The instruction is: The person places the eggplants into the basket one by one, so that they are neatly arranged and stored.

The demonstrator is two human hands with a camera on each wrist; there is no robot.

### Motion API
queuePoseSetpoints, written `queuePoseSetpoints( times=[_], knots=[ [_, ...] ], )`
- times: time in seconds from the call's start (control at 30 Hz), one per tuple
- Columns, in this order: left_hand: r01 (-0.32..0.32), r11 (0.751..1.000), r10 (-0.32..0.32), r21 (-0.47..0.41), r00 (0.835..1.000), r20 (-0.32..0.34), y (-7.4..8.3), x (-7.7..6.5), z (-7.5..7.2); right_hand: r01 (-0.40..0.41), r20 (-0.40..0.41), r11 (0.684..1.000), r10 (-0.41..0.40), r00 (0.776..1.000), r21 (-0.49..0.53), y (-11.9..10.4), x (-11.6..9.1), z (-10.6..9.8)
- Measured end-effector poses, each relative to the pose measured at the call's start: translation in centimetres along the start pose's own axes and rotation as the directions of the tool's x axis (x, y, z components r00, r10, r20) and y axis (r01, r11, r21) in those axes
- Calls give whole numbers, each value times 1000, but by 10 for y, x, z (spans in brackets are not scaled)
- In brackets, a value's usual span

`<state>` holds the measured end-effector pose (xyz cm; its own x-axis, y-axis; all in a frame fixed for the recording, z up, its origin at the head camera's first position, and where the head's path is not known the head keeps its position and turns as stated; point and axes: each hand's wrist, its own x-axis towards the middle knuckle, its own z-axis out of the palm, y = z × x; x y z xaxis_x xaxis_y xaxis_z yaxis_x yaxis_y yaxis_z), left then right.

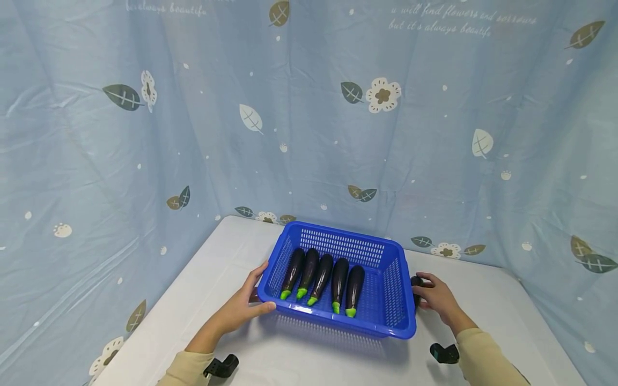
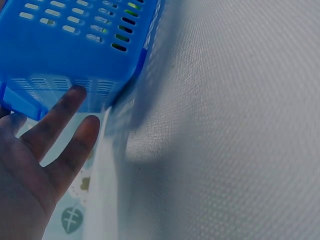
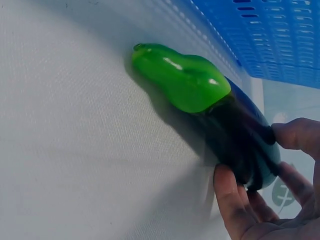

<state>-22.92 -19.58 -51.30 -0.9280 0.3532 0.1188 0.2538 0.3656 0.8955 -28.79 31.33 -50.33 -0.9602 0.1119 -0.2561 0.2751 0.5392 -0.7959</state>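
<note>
A blue plastic basket with slotted walls holds several dark eggplants with green stems, lying side by side. At its left end my left hand touches the rim and side wall, thumb near the front corner. The left wrist view shows two fingers straight and spread by the wall. Outside the basket's right end, my right hand grips another eggplant between thumb and fingertips. That eggplant lies on the white cloth, its green stem end pointing away from the hand in the right wrist view.
The white-covered table stands against a blue patterned curtain at the back and sides. Black devices sit by both wrists. Inside the basket, bare floor shows to the right of the eggplants.
</note>
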Motion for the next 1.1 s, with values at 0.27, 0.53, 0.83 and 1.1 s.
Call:
queuePoseSetpoints(
  times=[0.27, 0.53, 0.83, 1.1],
  knots=[
    [1, 1000, -1, -9, 1000, 3, -1, 0, 1, -2, 13, 1000, 2, 1000, -29, 6, -4, -11],
    [-2, 1000, 2, -7, 1000, 2, -2, 0, 0, -13, 22, 1000, 13, 1000, -28, 14, -4, -22],
    [-13, 1000, 13, -5, 1000, -3, -3, 0, 1, -24, 24, 1000, 25, 999, -19, 22, -4, -29],
    [0, 1000, 0, 4, 1000, -7, -2, 0, 1, -30, 21, 999, 31, 999, -39, 25, -5, -32]
  ],
)
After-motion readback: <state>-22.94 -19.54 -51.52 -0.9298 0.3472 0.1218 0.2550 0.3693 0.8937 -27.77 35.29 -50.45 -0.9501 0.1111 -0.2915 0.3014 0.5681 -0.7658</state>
